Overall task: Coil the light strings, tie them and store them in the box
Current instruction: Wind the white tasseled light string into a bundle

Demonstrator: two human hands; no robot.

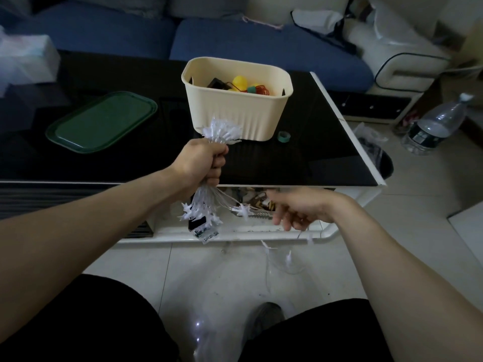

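White light string (206,212) mid-bundle hidden in left hand (200,163) grip, right hand (300,209) blurred

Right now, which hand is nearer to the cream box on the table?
Left. The left hand grips the light string bundle just below the cream box; the right hand is lower, past the table edge.

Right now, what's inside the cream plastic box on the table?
In the cream ribbed plastic box: a yellow ball, a teal piece, orange rubber bands and a dark block. The walls hide whatever lies lower down.
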